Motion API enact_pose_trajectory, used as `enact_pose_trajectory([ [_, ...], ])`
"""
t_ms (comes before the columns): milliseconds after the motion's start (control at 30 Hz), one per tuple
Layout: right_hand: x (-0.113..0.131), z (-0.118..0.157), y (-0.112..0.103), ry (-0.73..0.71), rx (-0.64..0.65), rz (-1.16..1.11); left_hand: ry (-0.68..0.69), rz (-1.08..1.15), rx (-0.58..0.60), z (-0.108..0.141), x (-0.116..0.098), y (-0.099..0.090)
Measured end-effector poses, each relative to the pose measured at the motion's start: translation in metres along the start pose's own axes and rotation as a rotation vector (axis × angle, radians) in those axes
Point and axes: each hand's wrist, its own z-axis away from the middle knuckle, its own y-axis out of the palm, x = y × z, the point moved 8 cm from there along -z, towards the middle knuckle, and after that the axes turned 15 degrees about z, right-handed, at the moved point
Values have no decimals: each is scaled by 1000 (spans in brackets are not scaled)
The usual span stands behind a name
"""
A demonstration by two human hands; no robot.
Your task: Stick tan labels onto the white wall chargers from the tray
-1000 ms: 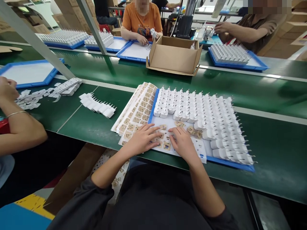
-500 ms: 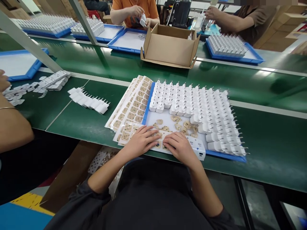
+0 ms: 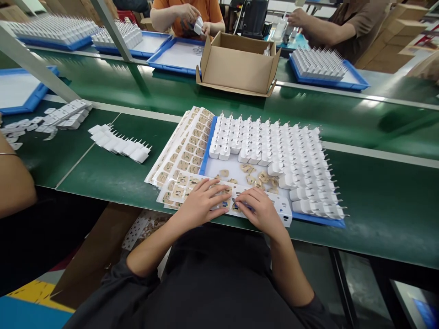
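Note:
My left hand [image 3: 207, 203] lies flat with fingers spread on a white sticker sheet [image 3: 283, 211], pressing it near the table edge. My right hand [image 3: 258, 205] is on the same sheet, fingers bent and drawn together at a tan sticker; whatever is between its fingertips is hidden. The sheet's right part is bare of stickers and shows small cut-outs. Just beyond, several loose tan pieces [image 3: 263, 176] lie in a blue-rimmed tray [image 3: 207, 148]. Rows of white plug adapters [image 3: 267, 139] stand in that tray, pins up.
Sticker sheets [image 3: 185, 157] lie fanned left of the tray. Farther left are white plug parts [image 3: 120, 142] and white casings [image 3: 70, 114]. An open carton [image 3: 236, 68] stands across the green table [image 3: 377, 196]. Another person's arm [image 3: 15, 183] is at left; two people sit opposite.
The view has shifted slightly, so the table items appear a little farther left. My right fingers have moved slightly on the sheet; my left hand still rests flat.

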Motion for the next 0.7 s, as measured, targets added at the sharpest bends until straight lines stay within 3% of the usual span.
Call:
enact_pose_trajectory([
  [300,7,-5,12,68,176,140,12,-35,19,2,2,11],
  [500,-4,-1,4,52,210,-15,3,-29,32,4,5,11],
  [700,-24,1,2,173,242,-218,13,-22,49,1,8,10],
])
